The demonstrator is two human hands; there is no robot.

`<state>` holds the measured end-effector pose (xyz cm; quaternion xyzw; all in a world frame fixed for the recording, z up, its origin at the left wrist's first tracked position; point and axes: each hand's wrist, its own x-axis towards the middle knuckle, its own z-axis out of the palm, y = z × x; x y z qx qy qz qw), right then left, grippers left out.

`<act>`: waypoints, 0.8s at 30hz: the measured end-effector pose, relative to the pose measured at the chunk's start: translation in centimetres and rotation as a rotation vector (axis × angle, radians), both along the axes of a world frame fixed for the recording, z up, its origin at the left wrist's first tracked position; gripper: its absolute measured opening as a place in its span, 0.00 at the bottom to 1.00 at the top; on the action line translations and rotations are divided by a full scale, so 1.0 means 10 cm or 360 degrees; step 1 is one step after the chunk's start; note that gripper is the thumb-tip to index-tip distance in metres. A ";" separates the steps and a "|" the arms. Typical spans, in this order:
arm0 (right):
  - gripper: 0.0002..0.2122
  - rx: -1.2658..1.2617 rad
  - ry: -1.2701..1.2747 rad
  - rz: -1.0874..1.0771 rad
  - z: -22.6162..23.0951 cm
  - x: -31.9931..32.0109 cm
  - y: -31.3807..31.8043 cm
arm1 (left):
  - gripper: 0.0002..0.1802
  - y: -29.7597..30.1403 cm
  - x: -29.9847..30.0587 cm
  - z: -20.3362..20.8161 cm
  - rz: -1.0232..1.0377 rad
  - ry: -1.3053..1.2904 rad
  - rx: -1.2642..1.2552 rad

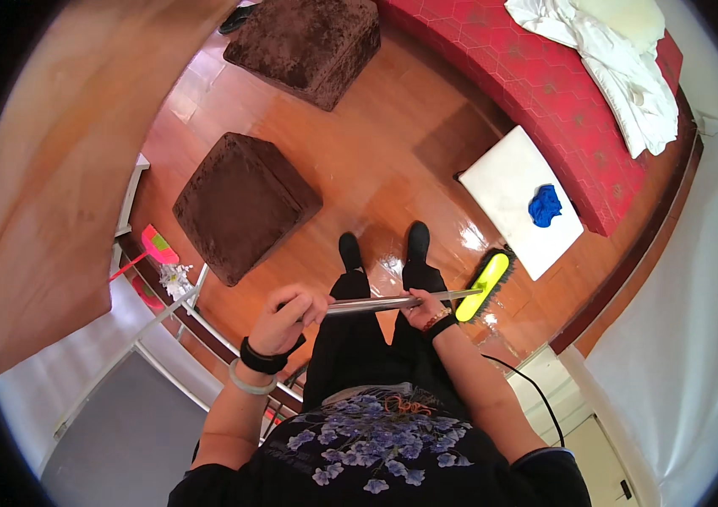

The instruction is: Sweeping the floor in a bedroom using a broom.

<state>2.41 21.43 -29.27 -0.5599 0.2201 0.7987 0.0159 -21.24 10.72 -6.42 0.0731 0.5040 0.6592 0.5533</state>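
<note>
A long silver pole runs sideways across the front of my legs, ending in a bright yellow-green brush head (481,290) with dark bristles. It is a long-handled floor brush, its head to my right, beside a white square stool (513,196). My left hand (289,316) is closed round the left end of the silver handle (367,305). Nearer the brush head, my right hand (423,309) grips the same handle with its fingers wrapped round it. Whether the bristles touch the floor I cannot tell.
Two brown plush cubes (245,203) stand ahead on the wooden floor. A crumpled blue cloth (546,205) lies on the stool. Beyond it is a red patterned bed base (536,76) with white bedding (621,76). At left are a pink-and-green broom (158,243) and a white metal frame (207,325).
</note>
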 end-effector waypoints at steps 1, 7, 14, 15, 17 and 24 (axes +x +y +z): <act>0.06 0.0021 -0.0006 0.0092 0.09 -0.11 -0.05 | 0.13 -0.11 -0.05 0.06 0.0013 0.0014 -0.0029; 0.09 0.0129 -0.0003 0.0353 0.30 -0.81 -0.50 | 0.14 -0.71 -0.41 0.44 0.0147 0.0264 0.0014; 0.05 0.0103 0.0228 0.0668 0.60 -1.79 -0.86 | 0.14 -1.32 -0.79 0.94 0.0385 0.0505 -0.0067; 0.05 0.0130 0.0288 0.0726 0.67 -1.92 -0.91 | 0.14 -1.40 -0.80 0.99 0.0405 0.0505 -0.0059; 0.05 0.0165 0.0355 0.0787 0.73 -2.15 -1.00 | 0.13 -1.52 -0.81 1.09 0.0602 0.0679 -0.0160; 0.11 0.0437 0.0467 0.1124 0.69 -2.57 -1.19 | 0.14 -1.81 -0.65 1.38 0.0122 0.0956 -0.1070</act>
